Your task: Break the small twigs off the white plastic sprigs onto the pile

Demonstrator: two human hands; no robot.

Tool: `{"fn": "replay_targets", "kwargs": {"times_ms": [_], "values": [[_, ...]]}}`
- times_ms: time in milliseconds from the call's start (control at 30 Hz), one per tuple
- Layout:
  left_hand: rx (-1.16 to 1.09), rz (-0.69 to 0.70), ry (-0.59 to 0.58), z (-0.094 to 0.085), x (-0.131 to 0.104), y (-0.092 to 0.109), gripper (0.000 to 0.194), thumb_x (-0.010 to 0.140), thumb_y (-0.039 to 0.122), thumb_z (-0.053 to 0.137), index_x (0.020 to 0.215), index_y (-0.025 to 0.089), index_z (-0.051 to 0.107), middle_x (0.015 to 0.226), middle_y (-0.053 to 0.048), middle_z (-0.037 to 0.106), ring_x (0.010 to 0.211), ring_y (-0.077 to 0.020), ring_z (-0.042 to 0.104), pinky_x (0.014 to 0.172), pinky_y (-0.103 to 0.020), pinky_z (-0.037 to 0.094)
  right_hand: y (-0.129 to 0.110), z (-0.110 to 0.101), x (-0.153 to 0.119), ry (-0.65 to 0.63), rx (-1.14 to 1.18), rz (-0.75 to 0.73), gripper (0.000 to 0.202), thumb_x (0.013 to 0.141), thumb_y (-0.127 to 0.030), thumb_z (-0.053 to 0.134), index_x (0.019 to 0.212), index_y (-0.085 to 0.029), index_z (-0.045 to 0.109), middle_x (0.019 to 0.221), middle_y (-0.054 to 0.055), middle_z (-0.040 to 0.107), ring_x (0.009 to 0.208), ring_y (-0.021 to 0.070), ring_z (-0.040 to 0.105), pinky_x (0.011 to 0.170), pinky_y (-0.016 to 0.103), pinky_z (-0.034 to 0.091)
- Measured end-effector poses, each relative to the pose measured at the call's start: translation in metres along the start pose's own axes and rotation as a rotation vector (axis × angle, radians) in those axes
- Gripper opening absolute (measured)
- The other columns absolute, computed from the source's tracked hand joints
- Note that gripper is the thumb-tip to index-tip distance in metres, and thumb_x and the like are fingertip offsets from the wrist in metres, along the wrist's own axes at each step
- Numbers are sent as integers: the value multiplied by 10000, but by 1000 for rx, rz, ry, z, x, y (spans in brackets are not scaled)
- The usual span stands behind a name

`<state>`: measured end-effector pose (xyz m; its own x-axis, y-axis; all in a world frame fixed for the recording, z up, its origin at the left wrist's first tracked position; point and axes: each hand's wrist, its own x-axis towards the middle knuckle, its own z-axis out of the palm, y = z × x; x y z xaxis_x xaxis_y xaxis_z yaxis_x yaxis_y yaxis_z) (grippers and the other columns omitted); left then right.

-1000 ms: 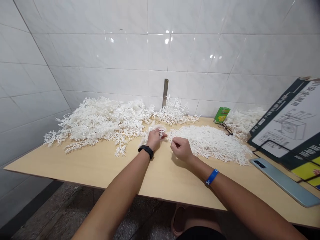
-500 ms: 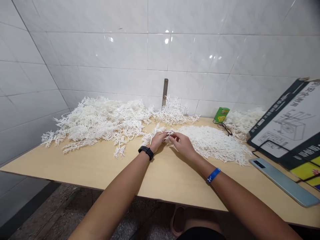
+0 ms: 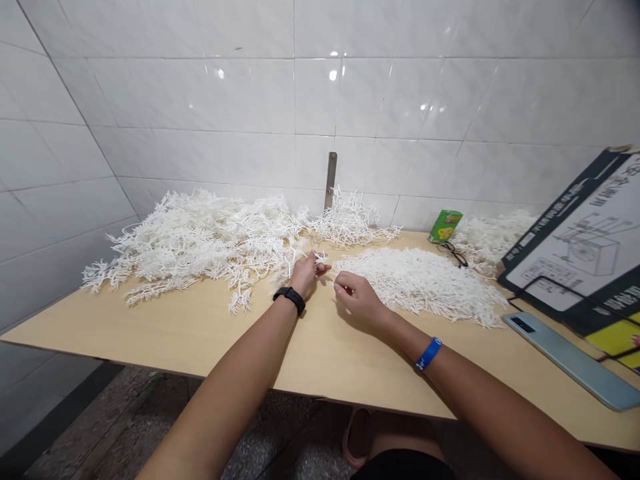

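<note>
My left hand (image 3: 305, 275), with a black watch band (image 3: 290, 300) at its wrist, is closed around a white branching plastic sprig (image 3: 321, 259). Close by on the right, my right hand (image 3: 357, 293) has its fingers curled in a pinch; whether anything is between them cannot be made out. A flat heap of white sprigs (image 3: 425, 283) lies just beyond and to the right of that hand. To the left spreads a larger tangled pile of white branching pieces (image 3: 210, 233), reaching up to my left hand.
A smaller white clump (image 3: 350, 220) lies against the tiled wall below a metal bracket (image 3: 331, 180). On the right are a small green box (image 3: 445, 227), black-framed glasses (image 3: 454, 255), another white pile (image 3: 493, 237), a large printed carton (image 3: 580, 247) and a light blue phone (image 3: 570, 363).
My hands have moved apart from each other. The left one has turned and drawn slightly left with the sprig, while the right has pulled away from it and curled its fingers.
</note>
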<state>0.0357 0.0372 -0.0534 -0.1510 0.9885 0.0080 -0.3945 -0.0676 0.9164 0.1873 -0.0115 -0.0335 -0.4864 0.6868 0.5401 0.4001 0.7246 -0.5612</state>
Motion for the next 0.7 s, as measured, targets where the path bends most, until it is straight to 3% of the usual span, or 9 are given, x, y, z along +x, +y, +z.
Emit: {"fn": "replay_targets", "kwargs": {"times_ms": [133,233,433,567,700], "values": [[15,-9,-153,-1,-4,4,388,906,478,543,924,113,674,830,-129,742,835,-189,692,781,-289,490,15,-9,2,129,-237,60,214,923,-199,427,854,-193,630,916,87,622,862,220,557,776,341,425],[46,2,-248,2,-11,5,389,880,480,574,962,123,704,987,-148,745,950,-207,673,821,-291,476,29,-15,5,194,-377,109,262,902,-152,430,1037,-164,654,1060,135,638,1012,271,553,869,386,419],[67,-13,-326,6,-17,1,319,837,435,635,875,126,707,922,-112,727,824,-177,652,744,-267,473,26,-9,9,75,-123,189,217,894,-383,554,905,-201,673,885,55,668,737,189,563,684,313,431],[63,-30,-343,8,-16,-2,317,826,434,655,834,118,682,832,-92,704,723,-142,623,720,-263,474,21,-4,9,72,-98,143,219,895,-300,510,765,-198,654,811,53,644,760,189,564,704,306,410],[98,5,-234,7,-10,-7,330,853,449,620,729,143,635,662,-30,635,610,-117,565,653,-252,453,16,-5,7,35,-12,72,225,842,-225,482,622,-201,520,712,18,557,690,160,515,665,284,388]]}}
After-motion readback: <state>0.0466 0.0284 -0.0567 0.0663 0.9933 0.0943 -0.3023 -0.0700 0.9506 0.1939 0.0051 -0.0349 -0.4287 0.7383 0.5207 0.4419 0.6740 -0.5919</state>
